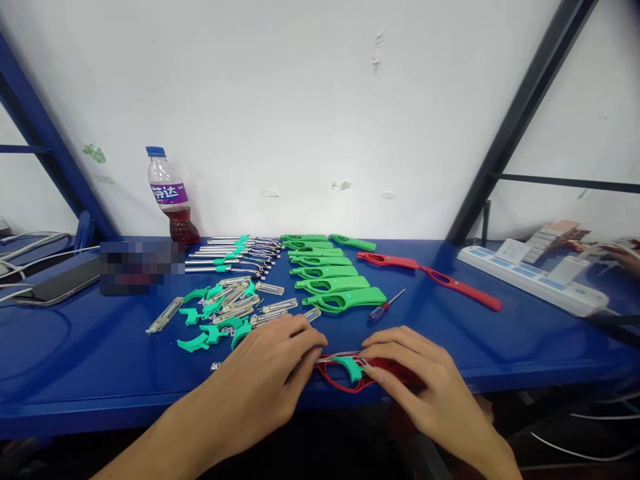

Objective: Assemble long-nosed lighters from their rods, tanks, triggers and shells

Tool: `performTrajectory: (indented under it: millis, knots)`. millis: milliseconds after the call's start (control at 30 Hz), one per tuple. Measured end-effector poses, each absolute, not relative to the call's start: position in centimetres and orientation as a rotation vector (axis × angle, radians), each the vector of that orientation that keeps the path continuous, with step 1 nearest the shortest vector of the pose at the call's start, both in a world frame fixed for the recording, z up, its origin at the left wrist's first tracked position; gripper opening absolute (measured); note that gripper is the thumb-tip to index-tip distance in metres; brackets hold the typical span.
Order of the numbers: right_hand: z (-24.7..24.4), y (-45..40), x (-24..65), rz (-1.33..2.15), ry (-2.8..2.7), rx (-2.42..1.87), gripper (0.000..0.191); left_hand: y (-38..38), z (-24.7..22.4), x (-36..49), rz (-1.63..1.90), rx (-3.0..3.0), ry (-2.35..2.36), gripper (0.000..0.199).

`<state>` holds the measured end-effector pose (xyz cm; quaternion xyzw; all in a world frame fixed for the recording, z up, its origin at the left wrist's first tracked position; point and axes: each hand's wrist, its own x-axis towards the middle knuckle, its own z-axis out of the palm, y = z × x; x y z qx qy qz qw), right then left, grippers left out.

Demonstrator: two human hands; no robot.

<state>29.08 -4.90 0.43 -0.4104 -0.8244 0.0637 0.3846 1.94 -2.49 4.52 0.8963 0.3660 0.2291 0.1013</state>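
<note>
Red casing (334,384) at 6 o'clock on the surface (430,307), left hand (280,360) pinching its left end, right hand (417,367) grasping its right side. Teal trigger (353,369) placed, shell looks open, so probably partway; loose triggers (194,343) and metal rods (210,254) around 10 o'clock seem left, green casings (337,272) at 12 can't tell.

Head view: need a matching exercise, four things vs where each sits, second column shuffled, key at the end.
Things:
1. Bottle
2. Screwdriver
3. Power strip
4. Nearest red casing

Places:
A. Between the left hand and the right hand
B. At the right side of the blue desk
C. By the wall, left of centre
D. Just right of the frontmost green casing

Pairs: 1-C, 2-D, 3-B, 4-A
</note>
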Motion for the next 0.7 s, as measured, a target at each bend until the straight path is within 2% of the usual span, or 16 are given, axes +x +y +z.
performTrajectory:
  millis: [200,467,700]
  knots:
    - [0.5,-4.9,29.0,0.186,-2.098,-1.029,0.01,-2.4,5.3,1.0,0.634,2.638,1.051,0.022]
    - [0.1,-4.9,29.1,0.182,-2.071,-1.043,0.018,-2.4,4.5,0.9,0.608,2.643,1.063,0.024]
    - [0.4,-4.3,29.2,0.173,-1.946,-1.044,0.015,0.1,5.1,0.8,0.738,2.739,1.197,0.028]
